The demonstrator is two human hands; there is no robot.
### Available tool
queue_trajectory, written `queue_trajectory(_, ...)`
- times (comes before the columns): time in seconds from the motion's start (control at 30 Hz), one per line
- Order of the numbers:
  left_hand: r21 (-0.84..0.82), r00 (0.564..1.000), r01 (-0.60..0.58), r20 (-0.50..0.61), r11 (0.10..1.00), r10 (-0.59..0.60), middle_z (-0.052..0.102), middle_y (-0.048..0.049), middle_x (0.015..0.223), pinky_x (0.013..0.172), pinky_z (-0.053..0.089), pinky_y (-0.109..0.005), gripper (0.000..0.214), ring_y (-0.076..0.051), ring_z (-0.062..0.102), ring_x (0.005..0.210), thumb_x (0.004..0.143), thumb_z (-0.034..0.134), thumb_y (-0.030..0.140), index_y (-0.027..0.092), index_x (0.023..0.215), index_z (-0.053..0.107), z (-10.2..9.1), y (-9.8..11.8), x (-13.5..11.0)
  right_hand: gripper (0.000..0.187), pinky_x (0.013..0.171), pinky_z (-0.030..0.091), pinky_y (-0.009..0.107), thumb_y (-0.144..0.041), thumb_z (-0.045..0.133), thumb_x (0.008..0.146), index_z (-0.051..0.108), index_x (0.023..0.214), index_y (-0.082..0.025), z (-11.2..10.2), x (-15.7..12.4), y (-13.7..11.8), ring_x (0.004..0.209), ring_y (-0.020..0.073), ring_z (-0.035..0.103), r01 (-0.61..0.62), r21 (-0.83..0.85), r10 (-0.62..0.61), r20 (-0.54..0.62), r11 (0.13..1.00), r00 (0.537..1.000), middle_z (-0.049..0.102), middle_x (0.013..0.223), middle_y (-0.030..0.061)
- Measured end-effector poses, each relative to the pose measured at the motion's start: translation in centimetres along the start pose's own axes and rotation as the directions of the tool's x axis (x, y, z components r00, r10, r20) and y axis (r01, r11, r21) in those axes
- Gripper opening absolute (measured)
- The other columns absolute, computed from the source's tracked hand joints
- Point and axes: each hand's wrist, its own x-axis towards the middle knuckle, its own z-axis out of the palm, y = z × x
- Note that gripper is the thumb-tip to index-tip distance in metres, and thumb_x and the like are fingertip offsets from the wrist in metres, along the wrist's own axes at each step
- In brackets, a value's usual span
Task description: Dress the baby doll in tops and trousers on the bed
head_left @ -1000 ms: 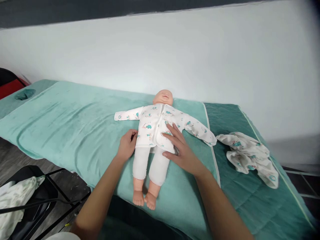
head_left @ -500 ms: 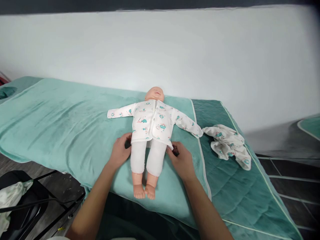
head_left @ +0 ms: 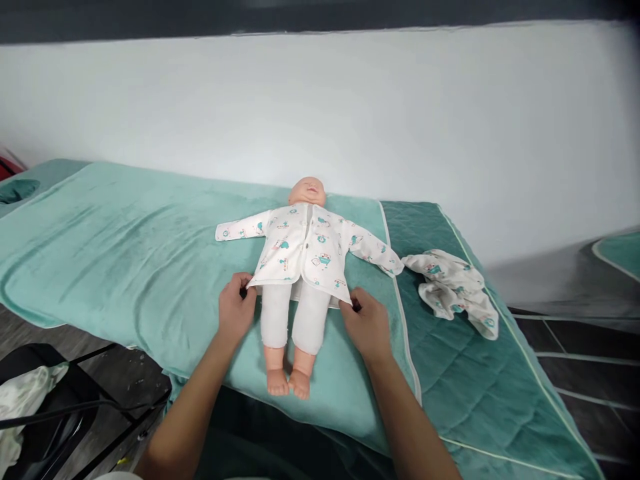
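A baby doll (head_left: 309,192) lies on its back on a teal towel (head_left: 125,233), arms spread, wearing a white printed shirt (head_left: 300,250) and white trousers (head_left: 293,323). My left hand (head_left: 235,310) pinches the shirt's lower left corner beside the doll's hip. My right hand (head_left: 367,323) pinches the lower right corner of the shirt's hem. Both hands are closed on the cloth and the hem is stretched out wide between them.
A crumpled printed garment (head_left: 453,287) lies on the darker green quilted pad (head_left: 480,373) to the right. A white wall (head_left: 350,107) runs behind the bed. A black chair (head_left: 60,407) with white cloth (head_left: 20,400) stands at lower left.
My right hand left the doll's chest and came down to the shirt's hem. Both hands took hold of the lower corners and drew the hem outward and down.
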Motion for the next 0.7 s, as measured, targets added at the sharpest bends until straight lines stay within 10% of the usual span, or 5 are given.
queue_trajectory(0.17,-0.026,1.000,0.004,0.009,1.000,-0.004,0.063,0.0015,0.079,0.072,0.044,-0.030,0.002,-0.017,0.058,0.075,0.087,0.058,0.024,0.023,0.088,0.058,0.0,0.0,0.0,0.030,0.061,0.030,0.029,-0.040,0.054,0.087,0.046,0.066,-0.020,0.0,0.2,0.2,0.061,0.0142,0.043,0.008,0.013,-0.007,-0.048,1.000,0.999,0.050,0.066,-0.0010)
queue_trajectory(0.33,-0.389,0.996,-0.077,0.004,0.918,0.086,0.067,-0.0034,0.106,0.089,0.050,-0.032,0.014,-0.018,0.065,0.100,0.083,0.062,0.018,0.023,0.096,0.061,-0.1,-0.6,0.2,0.015,0.078,0.050,0.034,-0.033,0.065,0.085,0.059,0.091,-0.021,-0.3,0.3,0.4,0.105,0.0229,0.060,0.063,0.288,-0.046,-0.065,0.956,0.997,0.061,0.118,0.0087)
queue_trajectory(0.5,-0.640,0.986,0.167,0.086,0.750,-0.145,0.072,-0.0075,0.114,0.098,0.052,-0.037,0.018,-0.020,0.068,0.108,0.088,0.071,0.031,0.021,0.102,0.067,-0.3,-0.1,1.4,0.059,0.123,0.039,0.046,-0.035,0.078,0.080,0.056,0.135,-0.030,-0.4,0.6,0.4,0.148,0.0250,0.041,-0.065,0.821,-0.052,0.115,0.568,0.992,0.047,0.155,0.0044)
queue_trajectory(0.7,-0.755,0.847,0.531,0.485,0.384,-0.217,0.075,-0.0123,0.121,0.107,0.053,-0.042,0.034,-0.026,0.071,0.114,0.088,0.075,0.040,0.016,0.112,0.071,1.6,1.4,5.8,0.036,0.115,0.050,0.043,-0.050,0.063,0.092,0.067,0.115,-0.023,0.2,4.3,0.3,0.137,0.0260,0.056,-0.419,0.894,0.216,0.383,0.156,0.898,0.064,0.139,0.0090)
